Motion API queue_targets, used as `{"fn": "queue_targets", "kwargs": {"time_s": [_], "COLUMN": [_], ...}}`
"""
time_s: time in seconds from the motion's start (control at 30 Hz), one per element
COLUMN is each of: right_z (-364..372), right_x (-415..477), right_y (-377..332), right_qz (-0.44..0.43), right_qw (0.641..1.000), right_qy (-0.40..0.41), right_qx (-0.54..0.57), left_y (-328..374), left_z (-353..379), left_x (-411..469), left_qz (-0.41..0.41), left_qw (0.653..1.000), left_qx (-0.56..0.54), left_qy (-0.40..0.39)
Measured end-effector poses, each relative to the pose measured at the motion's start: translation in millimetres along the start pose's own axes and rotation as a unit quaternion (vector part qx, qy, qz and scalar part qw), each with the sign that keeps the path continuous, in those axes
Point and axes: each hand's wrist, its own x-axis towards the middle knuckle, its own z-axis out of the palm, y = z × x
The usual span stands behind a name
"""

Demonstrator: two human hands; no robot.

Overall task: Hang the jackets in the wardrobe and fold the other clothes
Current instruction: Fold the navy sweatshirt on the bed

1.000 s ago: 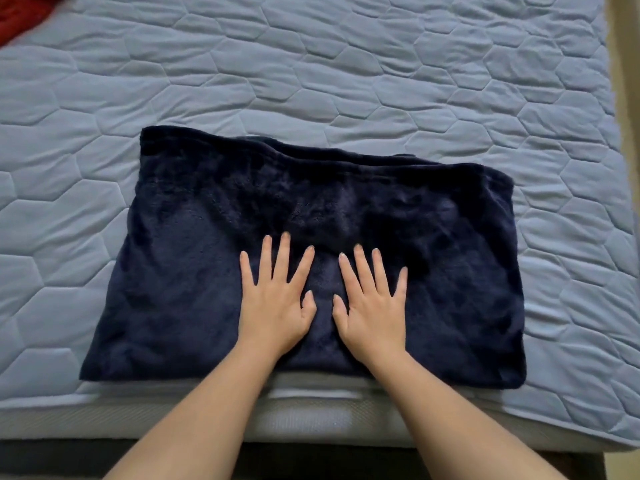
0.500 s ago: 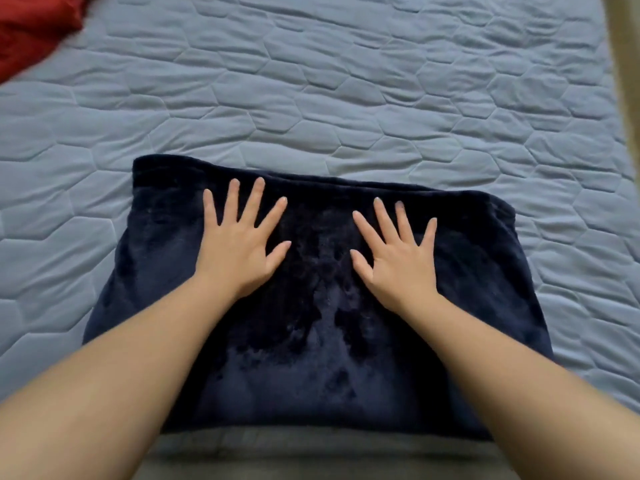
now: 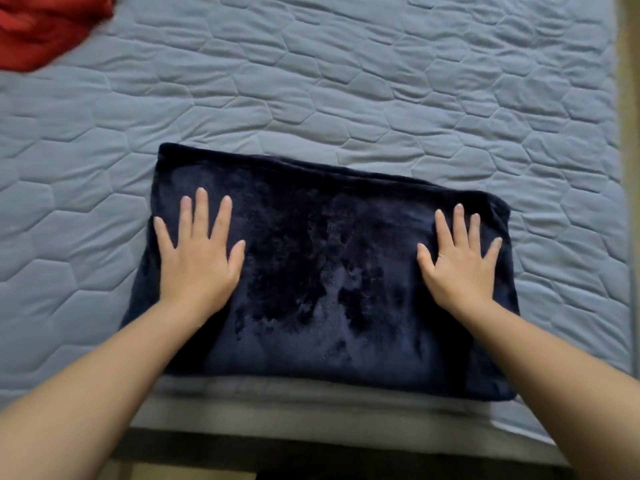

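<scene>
Left hand [image 3: 197, 261] flat with fingers spread near the left edge of the folded navy fleece [image 3: 322, 282], right hand [image 3: 457, 268] likewise near its right edge, neither grip closed on anything, fleece lying at the near edge of the bed [image 3: 346, 98]

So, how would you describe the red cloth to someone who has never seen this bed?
Start from the grey-blue quilted mattress that fills the view. Look to its far left side, away from the folded dark blue fleece at the near edge. The red cloth lies there crumpled, the only red thing in view.
</scene>
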Motion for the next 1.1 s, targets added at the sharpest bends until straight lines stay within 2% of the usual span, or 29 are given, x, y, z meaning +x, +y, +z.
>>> {"fn": "queue_targets", "kwargs": {"time_s": [0.1, 0.17, 0.23, 0.33, 0.4, 0.47, 0.57, 0.6, 0.67, 0.73, 0.77, 0.8, 0.83, 0.9, 0.93, 1.0, 1.1], "right_z": [-8, -2, 18, 41, 42, 36, 17, 8, -9, -25, -31, -36, -39, -42, -42, -40, -33], "right_x": [-24, -47, -66, -70, -62, -55, -46, -42, -32, -20, -14, -9, -3, 7, 12, 20, 28], "right_y": [-35, -66, -87, -78, -64, -58, -60, -61, -61, -63, -66, -70, -76, -87, -92, -101, -113], "right_qz": [-0.113, -0.201, -0.259, -0.222, -0.193, -0.199, -0.205, -0.207, -0.221, -0.231, -0.233, -0.234, -0.234, -0.231, -0.231, -0.227, -0.216], "right_qw": [0.993, 0.979, 0.965, 0.975, 0.981, 0.979, 0.977, 0.975, 0.970, 0.966, 0.965, 0.965, 0.965, 0.964, 0.964, 0.964, 0.966], "right_qy": [0.022, 0.015, -0.002, -0.021, -0.019, -0.031, -0.060, -0.072, -0.099, -0.120, -0.122, -0.120, -0.120, -0.129, -0.133, -0.138, -0.141], "right_qx": [0.016, 0.040, 0.032, 0.001, 0.002, -0.004, 0.012, 0.018, 0.017, 0.006, 0.002, 0.001, 0.004, 0.007, 0.006, 0.010, 0.029], "left_y": [39, 65, 74, 56, 47, 48, 67, 74, 87, 93, 95, 96, 99, 107, 111, 117, 124], "left_z": [-7, 1, 15, 33, 33, 23, -2, -12, -23, -16, -11, -6, 0, 6, 9, 14, 21], "left_x": [-46, -62, -67, -72, -71, -70, -83, -93, -119, -142, -149, -153, -154, -150, -147, -143, -139], "left_qz": [0.097, 0.125, 0.118, 0.065, 0.055, 0.056, 0.049, 0.016, -0.124, -0.266, -0.323, -0.381, -0.448, -0.544, -0.555, -0.556, -0.548], "left_qw": [0.995, 0.991, 0.991, 0.996, 0.997, 0.998, 0.994, 0.990, 0.964, 0.905, 0.863, 0.808, 0.732, 0.544, 0.481, 0.399, 0.306], "left_qx": [-0.032, -0.033, -0.021, -0.017, -0.010, -0.006, -0.089, -0.136, -0.222, -0.278, -0.309, -0.357, -0.426, -0.585, -0.638, -0.703, -0.765], "left_qy": [0.003, -0.023, -0.056, -0.058, -0.045, -0.021, 0.034, 0.023, -0.073, -0.182, -0.236, -0.273, -0.286, -0.257, -0.232, -0.192, -0.143]}}
